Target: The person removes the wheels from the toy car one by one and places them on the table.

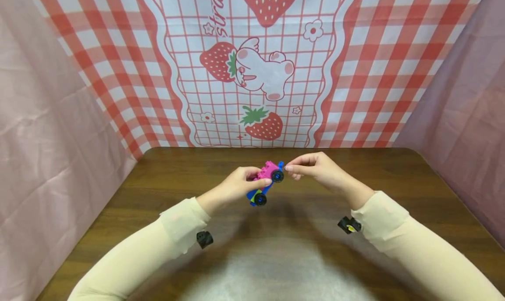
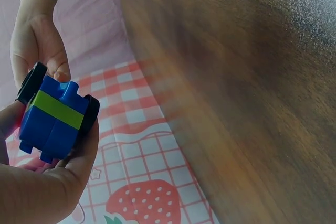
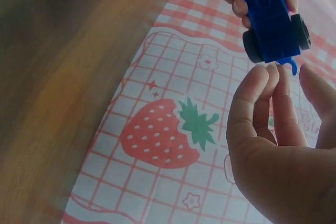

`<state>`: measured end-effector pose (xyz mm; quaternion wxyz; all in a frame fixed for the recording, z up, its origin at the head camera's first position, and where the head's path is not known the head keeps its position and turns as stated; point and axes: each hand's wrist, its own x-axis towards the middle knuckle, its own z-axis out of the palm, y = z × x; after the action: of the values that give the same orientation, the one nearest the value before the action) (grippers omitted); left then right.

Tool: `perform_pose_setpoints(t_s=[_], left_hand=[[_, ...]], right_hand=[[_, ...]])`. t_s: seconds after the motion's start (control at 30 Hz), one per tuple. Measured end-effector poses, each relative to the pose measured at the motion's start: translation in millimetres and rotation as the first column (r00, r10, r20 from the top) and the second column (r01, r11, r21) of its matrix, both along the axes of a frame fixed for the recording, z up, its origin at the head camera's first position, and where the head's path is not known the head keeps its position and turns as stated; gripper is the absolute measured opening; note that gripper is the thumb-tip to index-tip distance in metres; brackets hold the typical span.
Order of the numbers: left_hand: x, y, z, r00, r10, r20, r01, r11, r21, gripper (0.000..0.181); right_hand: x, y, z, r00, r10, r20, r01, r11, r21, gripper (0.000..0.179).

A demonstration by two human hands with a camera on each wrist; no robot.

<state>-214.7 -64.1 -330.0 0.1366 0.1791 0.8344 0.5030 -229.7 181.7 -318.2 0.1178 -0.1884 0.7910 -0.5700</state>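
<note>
My left hand (image 1: 236, 184) grips a toy car of building blocks (image 1: 267, 170) and holds it tilted above the table. Its body is blue underneath with pink blocks on top, a lime green strip (image 2: 59, 109) near one end and black wheels (image 1: 260, 199). From the other end sticks out a small blue hook (image 3: 292, 66). My right hand (image 1: 319, 171) is at that end, fingertips right by the hook. In the right wrist view its thumb and bent fingers stand apart, with a gap between them just below the hook.
Below both hands is a brown wooden table (image 1: 158, 213). A checked strawberry cloth (image 1: 252, 125) hangs behind its far edge, with pink curtains (image 1: 59, 116) at the sides. Small black cameras (image 1: 204, 238) are worn at the wrists, over cream sleeves (image 1: 158, 239).
</note>
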Motion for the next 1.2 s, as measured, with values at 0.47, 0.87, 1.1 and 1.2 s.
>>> perform_pose_setpoints(t_s=[0.47,0.87,1.1,1.2], left_hand=[[2.2,3.6,1.1,0.999,-0.035,-0.004,0.035,0.999,-0.007,0.031],[3.0,3.9,0.6,0.997,-0.073,-0.014,0.072,0.997,-0.007,0.028],[1.5,4.5,1.4,0.997,-0.053,-0.049,0.052,0.998,-0.020,0.029],[0.3,5.0,0.7,0.997,-0.045,-0.056,0.044,0.998,-0.034,0.029]], right_hand=[[16.3,-15.3,-3.3,0.985,0.164,-0.050,-0.159,0.983,0.096,0.027],[20.3,-21.3,-5.0,0.976,0.204,-0.075,-0.201,0.978,0.049,0.035],[20.5,-20.4,-6.0,0.993,0.064,-0.099,-0.062,0.998,0.023,0.029],[19.7,-20.2,-5.9,0.996,0.023,-0.085,-0.023,1.000,0.006,0.026]])
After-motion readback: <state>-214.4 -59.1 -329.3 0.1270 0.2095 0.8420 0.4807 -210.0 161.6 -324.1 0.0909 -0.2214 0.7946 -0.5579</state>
